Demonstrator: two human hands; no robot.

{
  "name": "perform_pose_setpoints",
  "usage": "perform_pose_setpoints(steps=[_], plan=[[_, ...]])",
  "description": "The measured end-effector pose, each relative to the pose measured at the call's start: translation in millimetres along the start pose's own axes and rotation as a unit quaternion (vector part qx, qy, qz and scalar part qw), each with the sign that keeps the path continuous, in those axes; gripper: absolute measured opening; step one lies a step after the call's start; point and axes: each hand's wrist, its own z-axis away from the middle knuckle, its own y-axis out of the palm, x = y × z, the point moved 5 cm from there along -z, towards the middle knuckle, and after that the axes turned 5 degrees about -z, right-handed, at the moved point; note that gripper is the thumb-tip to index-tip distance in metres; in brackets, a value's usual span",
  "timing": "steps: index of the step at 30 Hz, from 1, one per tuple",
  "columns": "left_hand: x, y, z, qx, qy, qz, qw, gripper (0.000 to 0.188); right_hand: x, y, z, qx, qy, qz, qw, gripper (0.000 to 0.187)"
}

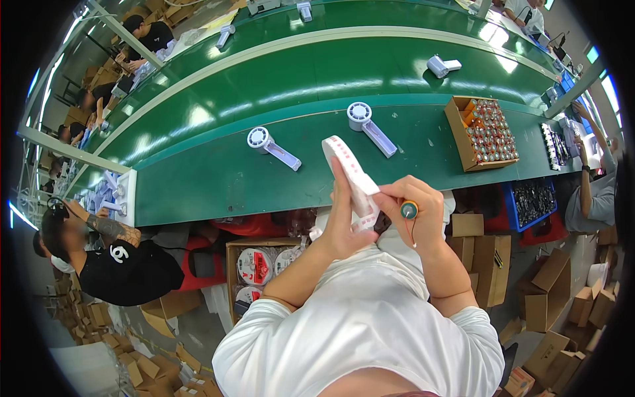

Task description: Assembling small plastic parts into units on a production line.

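My left hand [343,228] is closed round a white roll of tape [360,180] with red marks on it, held upright above my lap near the table edge. At the roll's right side, the thumb and forefinger of my right hand [426,215] pinch the tape's end. That same hand also holds a cylindrical battery [409,210], its round green end showing and a thin red wire hanging down. Beyond my hands, two pale lilac handheld fans, one [274,148] at the left and one [372,129] in the middle, lie on the green table [198,178] with their handle compartments facing up.
An open cardboard box [463,142] of upright orange batteries sits right on the table. Behind runs a green conveyor [264,86] carrying another fan [442,66]. A blue crate [529,202] of dark parts stands at the right. Co-workers sit on both sides; a carton [231,264] holds tape rolls below.
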Motion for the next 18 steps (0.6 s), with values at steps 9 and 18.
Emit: perform_pose_setpoints(steps=[9,18], plan=[[-11.1,-0.3,-4.3,-0.150,-0.049,0.071,0.985,0.076,0.5,17.3,20.2,0.096,-0.045,-0.024,0.994,0.018],[18.9,-60.8,-2.2,-0.314,-0.061,0.191,0.928,0.046,-88.5,-8.4,72.0,0.130,0.042,0.194,0.972,0.021]])
